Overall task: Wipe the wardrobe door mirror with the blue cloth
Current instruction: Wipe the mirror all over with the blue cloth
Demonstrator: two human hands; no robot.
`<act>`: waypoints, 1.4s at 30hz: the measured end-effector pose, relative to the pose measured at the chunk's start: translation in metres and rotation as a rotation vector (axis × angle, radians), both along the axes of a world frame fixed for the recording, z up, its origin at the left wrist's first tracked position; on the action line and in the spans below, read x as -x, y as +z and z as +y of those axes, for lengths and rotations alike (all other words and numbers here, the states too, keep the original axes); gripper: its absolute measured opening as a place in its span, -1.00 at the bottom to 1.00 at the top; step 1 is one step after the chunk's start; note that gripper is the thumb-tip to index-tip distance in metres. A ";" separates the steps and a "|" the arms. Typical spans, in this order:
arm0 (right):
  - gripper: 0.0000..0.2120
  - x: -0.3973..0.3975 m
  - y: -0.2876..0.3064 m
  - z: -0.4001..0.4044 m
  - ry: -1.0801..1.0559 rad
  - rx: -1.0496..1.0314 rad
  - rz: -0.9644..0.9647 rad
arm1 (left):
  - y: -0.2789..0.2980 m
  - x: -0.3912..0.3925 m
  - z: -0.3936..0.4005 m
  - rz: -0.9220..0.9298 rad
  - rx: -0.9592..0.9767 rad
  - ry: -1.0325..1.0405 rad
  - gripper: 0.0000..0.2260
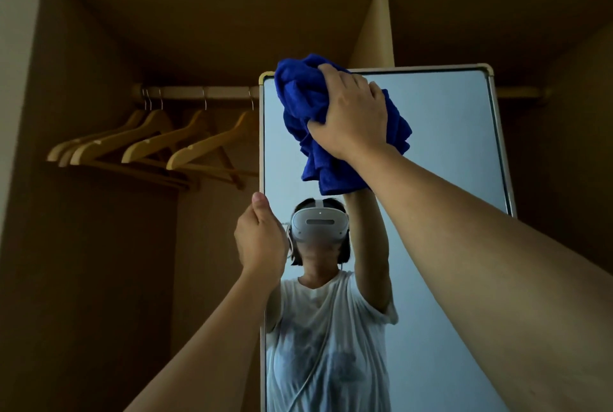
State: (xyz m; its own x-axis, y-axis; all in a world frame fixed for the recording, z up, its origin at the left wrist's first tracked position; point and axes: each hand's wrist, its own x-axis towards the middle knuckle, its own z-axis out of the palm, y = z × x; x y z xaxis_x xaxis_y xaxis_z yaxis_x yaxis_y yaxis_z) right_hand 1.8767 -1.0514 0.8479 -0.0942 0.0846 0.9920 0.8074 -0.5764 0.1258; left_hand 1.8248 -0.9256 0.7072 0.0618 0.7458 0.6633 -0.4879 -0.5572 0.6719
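The tall mirror in a pale metal frame stands in front of the open wardrobe. High up near its top left corner, my right hand grips the bunched blue cloth and presses it against the glass. Part of the cloth hangs down below my wrist. My left hand holds the mirror's left edge at mid height, thumb up along the frame. The glass reflects a person in a white T-shirt wearing a headset.
Several wooden hangers hang on a rail inside the wardrobe, left of the mirror. A vertical divider panel rises behind the mirror's top. The wardrobe's dark interior lies on both sides.
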 end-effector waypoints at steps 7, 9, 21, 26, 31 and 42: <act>-0.31 -0.025 -0.001 -0.032 -0.002 -0.141 0.061 | 0.000 0.000 0.005 -0.017 -0.014 0.013 -0.57; -0.32 -0.036 -0.002 -0.048 -0.007 -0.191 0.095 | 0.000 0.001 0.004 -0.019 -0.023 0.012 -0.56; -0.28 -0.077 -0.002 -0.122 -0.091 -0.360 0.329 | -0.001 0.002 0.003 -0.002 -0.005 0.030 -0.59; -0.30 -0.078 -0.030 -0.119 -0.041 -0.433 0.365 | -0.001 0.003 0.004 -0.020 -0.014 0.031 -0.57; -0.30 -0.082 -0.086 -0.114 -0.026 -0.469 0.352 | -0.001 0.002 0.006 -0.007 -0.010 0.031 -0.59; -0.30 -0.061 -0.192 -0.085 0.001 -0.561 0.407 | 0.001 0.010 -0.005 0.012 0.014 0.039 -0.62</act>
State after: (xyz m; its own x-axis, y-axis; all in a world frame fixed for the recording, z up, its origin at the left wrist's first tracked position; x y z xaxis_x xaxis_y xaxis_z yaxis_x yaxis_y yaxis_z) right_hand 1.9377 -1.1366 0.6556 0.2948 -0.4516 0.8421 0.7277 -0.4650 -0.5042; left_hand 1.8149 -0.9307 0.7081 0.0405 0.7571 0.6521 -0.4575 -0.5661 0.6857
